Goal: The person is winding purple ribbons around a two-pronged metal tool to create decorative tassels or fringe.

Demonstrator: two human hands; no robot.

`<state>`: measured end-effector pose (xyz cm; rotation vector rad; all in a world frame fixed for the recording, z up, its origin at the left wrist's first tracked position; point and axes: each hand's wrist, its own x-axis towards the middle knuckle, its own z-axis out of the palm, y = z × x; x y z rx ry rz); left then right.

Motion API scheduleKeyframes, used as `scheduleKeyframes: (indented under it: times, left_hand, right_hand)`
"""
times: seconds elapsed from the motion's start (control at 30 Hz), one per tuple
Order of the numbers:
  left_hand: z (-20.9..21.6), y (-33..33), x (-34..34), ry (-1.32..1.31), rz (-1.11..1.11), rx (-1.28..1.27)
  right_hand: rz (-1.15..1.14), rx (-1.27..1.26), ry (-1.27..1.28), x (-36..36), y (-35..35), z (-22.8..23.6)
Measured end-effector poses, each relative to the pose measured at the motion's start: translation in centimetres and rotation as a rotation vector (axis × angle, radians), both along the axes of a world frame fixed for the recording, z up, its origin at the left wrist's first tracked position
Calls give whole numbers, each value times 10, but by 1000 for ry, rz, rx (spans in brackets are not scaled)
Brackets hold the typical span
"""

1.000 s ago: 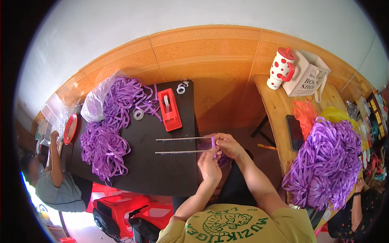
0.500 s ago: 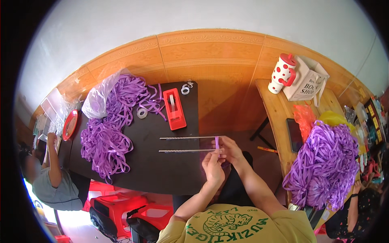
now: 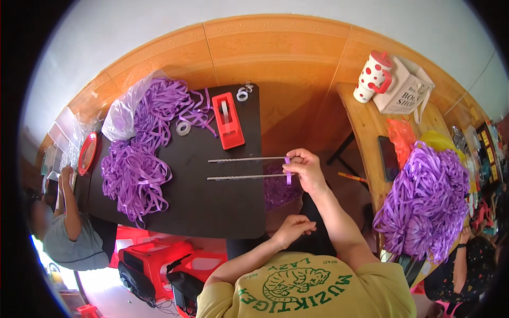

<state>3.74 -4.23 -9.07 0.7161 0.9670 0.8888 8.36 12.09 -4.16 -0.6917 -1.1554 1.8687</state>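
Observation:
Two thin metal rods (image 3: 233, 178) lie parallel on the dark table, their right ends jutting past its edge. A short purple ribbon (image 3: 288, 179) spans those ends, seemingly looped around them. My right hand (image 3: 307, 170) pinches the ribbon near the upper rod between thumb and fingers. Lower down, over my lap, my left hand (image 3: 295, 231) is away from the rods with its fingers drawn together; whatever they hold, if anything, is too small to make out. Below the table's right edge sits a heap of purple ribbon (image 3: 281, 188), partly hidden.
On the dark table (image 3: 212, 212) are a purple ribbon pile (image 3: 138, 169), a red tape dispenser (image 3: 229, 124) and tape rolls (image 3: 183, 128). The wooden table (image 3: 352, 106) at right bears another ribbon heap (image 3: 424, 201), a phone (image 3: 388, 159) and a dotted tumbler (image 3: 371, 79). People sit at both sides.
My left hand has let go of the ribbon at the rods and moved down toward my lap. My right hand stays at the rod ends, now pinching the ribbon. The view has shifted slightly.

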Motion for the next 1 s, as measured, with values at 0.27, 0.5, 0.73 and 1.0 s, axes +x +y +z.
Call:
scheduleKeyframes:
  times: [0.27, 0.5, 0.73, 1.0]
  left_hand:
    - [12, -64, -55, 48, -70, -8]
    - [46, -96, -96, 63, 46, -18]
    - [102, -108, -130, 210, -53, 386]
    - [131, -111, -147, 496, 237, 476]
  right_hand:
    - [-108, -17, 87, 2, -8, -7]
    - [-307, 85, 13, 32, 3, -4]
    - [-356, 284, -388, 5, 19, -74]
    - [-173, 730, -916, 47, 17, -212]
